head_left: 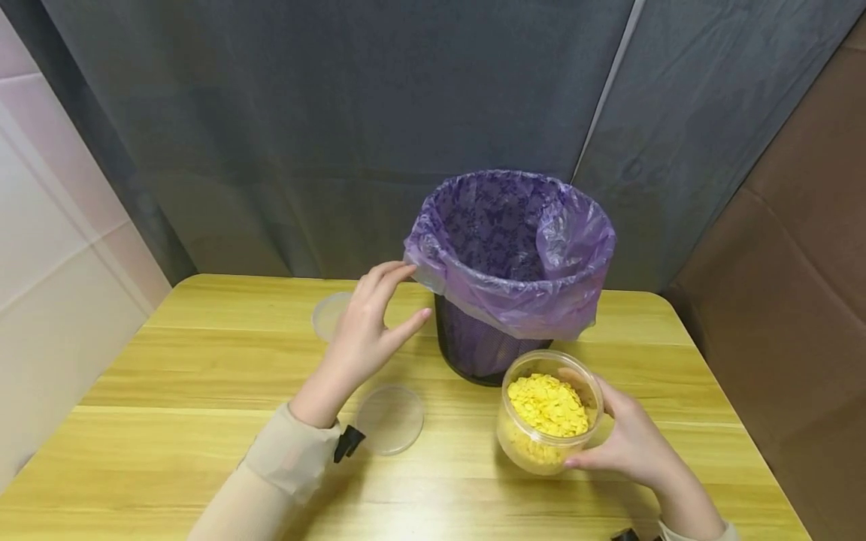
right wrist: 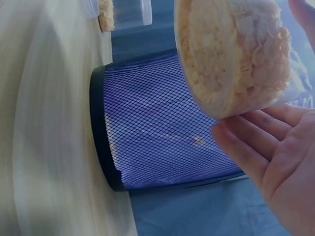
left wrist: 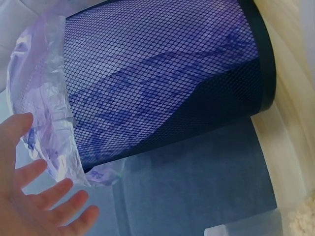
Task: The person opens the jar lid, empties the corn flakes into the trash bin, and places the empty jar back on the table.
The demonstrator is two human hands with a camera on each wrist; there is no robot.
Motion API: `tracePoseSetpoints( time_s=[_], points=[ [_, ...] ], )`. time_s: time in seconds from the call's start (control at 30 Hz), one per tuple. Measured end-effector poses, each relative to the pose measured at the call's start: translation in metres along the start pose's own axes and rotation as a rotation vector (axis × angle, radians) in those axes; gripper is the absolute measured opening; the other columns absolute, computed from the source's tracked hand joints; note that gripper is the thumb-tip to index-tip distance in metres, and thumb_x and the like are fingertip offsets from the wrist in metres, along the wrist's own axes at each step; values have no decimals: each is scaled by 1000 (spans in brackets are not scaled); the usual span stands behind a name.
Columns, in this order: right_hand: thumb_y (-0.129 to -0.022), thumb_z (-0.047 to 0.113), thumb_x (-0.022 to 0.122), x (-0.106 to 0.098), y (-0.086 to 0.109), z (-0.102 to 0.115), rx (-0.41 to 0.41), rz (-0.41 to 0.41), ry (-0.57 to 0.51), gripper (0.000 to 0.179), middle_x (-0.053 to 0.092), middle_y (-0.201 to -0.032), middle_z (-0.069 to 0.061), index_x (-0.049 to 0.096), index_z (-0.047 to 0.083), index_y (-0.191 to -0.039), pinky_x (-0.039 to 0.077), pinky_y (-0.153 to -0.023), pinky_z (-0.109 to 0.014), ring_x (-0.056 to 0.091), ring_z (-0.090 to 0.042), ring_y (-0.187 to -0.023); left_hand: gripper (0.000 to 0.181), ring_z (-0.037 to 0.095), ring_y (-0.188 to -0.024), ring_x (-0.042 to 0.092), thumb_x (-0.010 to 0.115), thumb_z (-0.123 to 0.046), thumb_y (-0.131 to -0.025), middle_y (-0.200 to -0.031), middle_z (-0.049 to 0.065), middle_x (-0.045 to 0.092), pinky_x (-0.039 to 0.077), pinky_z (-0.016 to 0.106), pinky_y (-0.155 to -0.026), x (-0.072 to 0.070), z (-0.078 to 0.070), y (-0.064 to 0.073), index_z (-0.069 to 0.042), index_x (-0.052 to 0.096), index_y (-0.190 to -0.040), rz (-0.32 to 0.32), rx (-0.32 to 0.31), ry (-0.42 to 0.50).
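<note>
My right hand (head_left: 629,432) grips a clear round jar (head_left: 510,443) with no lid on, holding it up off the table in front of the bin. Yellow flakes (head_left: 548,406) fill much of it. In the right wrist view they look paler through the jar's wall. My left hand (head_left: 361,330) reaches to the left side of a black mesh bin (head_left: 473,349), fingers spread and nothing held. Its fingertips are right at the edge of the purple bag (head_left: 521,304) that lines the bin and folds over the rim.
On the wooden table (head_left: 203,451) lies a clear round lid (head_left: 390,419). Another clear round item (head_left: 329,315) is partly hidden behind my left hand. The right wrist view has a clear container (right wrist: 130,14) with flakes left of the bin. Grey cloth (head_left: 304,135) hangs behind.
</note>
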State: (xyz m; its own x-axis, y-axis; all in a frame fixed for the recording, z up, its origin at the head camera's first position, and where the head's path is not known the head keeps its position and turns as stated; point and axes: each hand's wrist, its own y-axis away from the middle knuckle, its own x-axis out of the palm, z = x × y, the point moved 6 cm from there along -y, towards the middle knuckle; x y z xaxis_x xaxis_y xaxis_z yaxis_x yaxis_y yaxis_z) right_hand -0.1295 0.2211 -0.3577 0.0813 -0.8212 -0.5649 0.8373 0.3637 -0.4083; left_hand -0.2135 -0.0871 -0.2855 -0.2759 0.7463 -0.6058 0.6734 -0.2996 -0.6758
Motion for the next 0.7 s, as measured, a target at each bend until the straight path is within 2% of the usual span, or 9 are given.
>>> tracePoseSetpoints(
  time_s=[0.2,0.4,0.7],
  points=[
    [-46,15,95,-7,1,7,-20,-28,-30,105,55,-133,-8,47,7,-139,31,-101,-17,48,-9,-121,64,31,-127,40,72,-28,-86,-138,14,43,34,49,-101,-2,-1,-8,-7,44,-141,2,-21,29],
    [-47,14,94,-16,3,10,-43,-67,-62,105,54,-134,-3,45,4,-139,32,-101,-18,49,-9,-121,68,29,-129,38,71,-30,-88,-142,11,42,32,49,-104,-1,-2,-16,-9,39,-144,11,-36,51],
    [-53,16,92,-26,3,20,-182,-134,-203,98,54,-132,-14,45,-10,-135,34,-101,-21,50,-16,-120,72,25,-135,32,65,-42,-90,-149,7,35,28,49,-106,0,-1,-27,-17,33,-149,52,-129,66]
  ],
)
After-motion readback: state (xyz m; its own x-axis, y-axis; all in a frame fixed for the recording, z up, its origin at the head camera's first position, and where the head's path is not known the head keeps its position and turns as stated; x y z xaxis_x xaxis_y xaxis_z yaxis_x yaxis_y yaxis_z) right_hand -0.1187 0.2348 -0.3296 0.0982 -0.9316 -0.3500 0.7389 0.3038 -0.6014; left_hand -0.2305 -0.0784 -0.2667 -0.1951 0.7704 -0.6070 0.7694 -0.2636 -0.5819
